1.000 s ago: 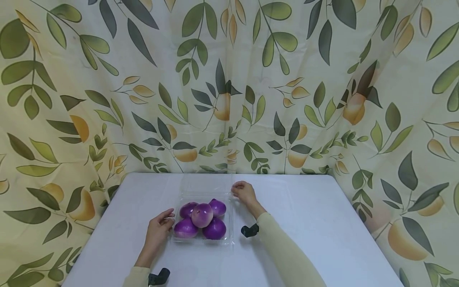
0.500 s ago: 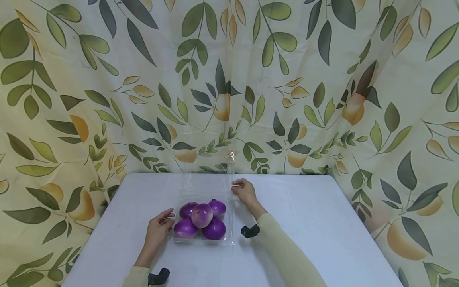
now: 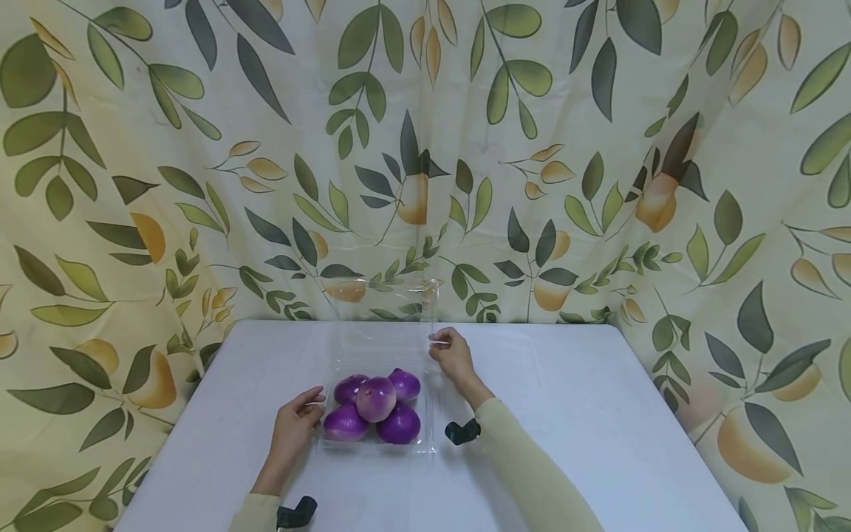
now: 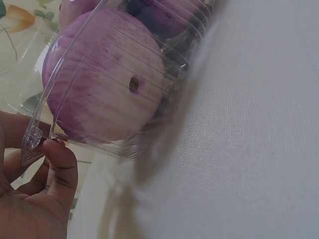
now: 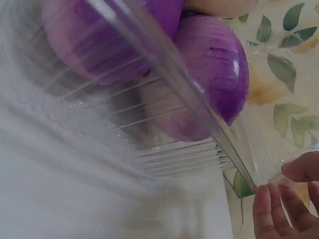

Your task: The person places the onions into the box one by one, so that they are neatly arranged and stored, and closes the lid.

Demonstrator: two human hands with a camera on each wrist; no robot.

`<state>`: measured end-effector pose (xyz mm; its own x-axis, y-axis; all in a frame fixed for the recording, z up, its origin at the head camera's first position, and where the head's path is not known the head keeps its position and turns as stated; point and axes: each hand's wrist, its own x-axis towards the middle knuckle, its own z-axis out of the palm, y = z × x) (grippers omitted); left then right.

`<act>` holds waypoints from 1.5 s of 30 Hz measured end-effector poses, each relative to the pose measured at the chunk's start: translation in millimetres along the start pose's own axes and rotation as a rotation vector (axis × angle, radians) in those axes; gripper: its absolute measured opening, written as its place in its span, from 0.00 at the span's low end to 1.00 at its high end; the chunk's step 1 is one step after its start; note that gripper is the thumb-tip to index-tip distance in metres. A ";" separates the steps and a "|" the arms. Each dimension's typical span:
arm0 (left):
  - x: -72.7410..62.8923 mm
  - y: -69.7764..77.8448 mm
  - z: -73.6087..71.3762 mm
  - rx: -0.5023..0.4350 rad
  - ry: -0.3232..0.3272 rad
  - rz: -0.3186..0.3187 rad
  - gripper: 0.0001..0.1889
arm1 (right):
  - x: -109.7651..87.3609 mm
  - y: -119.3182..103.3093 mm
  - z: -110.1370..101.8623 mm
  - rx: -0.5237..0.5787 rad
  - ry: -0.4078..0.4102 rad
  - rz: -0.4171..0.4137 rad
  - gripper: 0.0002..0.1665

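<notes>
A clear plastic clamshell box stands on the table with several purple onions piled in its base. Its see-through lid is raised at the far side, tilted up against the curtain backdrop. My left hand is at the left side of the base; in the left wrist view its thumb and finger pinch the box's rim corner. At the right edge of the lid, near the hinge, my right hand pinches the thin plastic between thumb and fingers.
A white-covered table lies under the box, its far edge just behind the lid. A leaf-and-fruit patterned curtain hangs behind and to both sides. Dark wrist mounts sit by both sleeves.
The lid has swung upward from lying low at the back, its far edge now higher against the curtain. My right hand has risen slightly with it; the left stays in place.
</notes>
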<state>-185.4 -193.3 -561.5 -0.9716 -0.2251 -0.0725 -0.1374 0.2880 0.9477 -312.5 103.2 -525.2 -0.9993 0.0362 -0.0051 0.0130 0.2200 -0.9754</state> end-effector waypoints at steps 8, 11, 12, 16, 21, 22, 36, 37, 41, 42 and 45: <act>-0.6 -0.3 -0.1 -0.011 0.003 0.007 0.22 | -3.7 -1.3 2.7 -0.110 0.062 -0.098 0.13; -0.3 -1.4 0.1 -0.011 0.001 0.008 0.22 | -3.8 -2.5 2.7 -0.144 0.090 -0.126 0.13; -0.4 -1.6 0.1 -0.012 -0.001 0.011 0.22 | -3.5 -3.0 2.5 -0.152 0.097 -0.135 0.14; -1.2 -2.0 -0.4 -0.012 -0.003 0.015 0.21 | -1.8 -5.1 1.0 -0.175 0.113 -0.171 0.19; -1.4 -2.5 0.1 -0.013 -0.001 0.030 0.21 | -1.3 -6.6 -1.1 -0.165 0.104 -0.142 0.26; -1.2 -2.5 0.4 -0.016 0.000 0.030 0.21 | -1.4 -6.7 -1.5 -0.158 0.102 -0.134 0.26; -2.1 -0.2 2.0 -0.008 -0.008 0.004 0.22 | -1.5 -13.4 -6.5 -0.110 0.104 -0.140 0.26; -2.4 -0.1 2.0 -0.008 -0.010 0.003 0.22 | -1.7 -14.1 -6.7 -0.105 0.105 -0.139 0.25; -3.1 0.1 2.8 -0.007 -0.011 0.005 0.22 | -2.1 -14.9 -6.8 -0.105 0.116 -0.140 0.19; -3.1 0.2 3.1 -0.006 -0.009 0.005 0.22 | -2.6 -14.8 -7.1 -0.107 0.119 -0.141 0.17; -3.4 0.6 3.5 -0.004 -0.010 0.005 0.22 | -4.2 -14.2 -8.5 -0.100 0.119 -0.140 0.15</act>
<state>-182.8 -189.0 -561.9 -0.9742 -0.2145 -0.0705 -0.1316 0.2852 0.9494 -308.2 108.3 -509.4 -0.9806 0.1123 0.1604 -0.1161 0.3262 -0.9381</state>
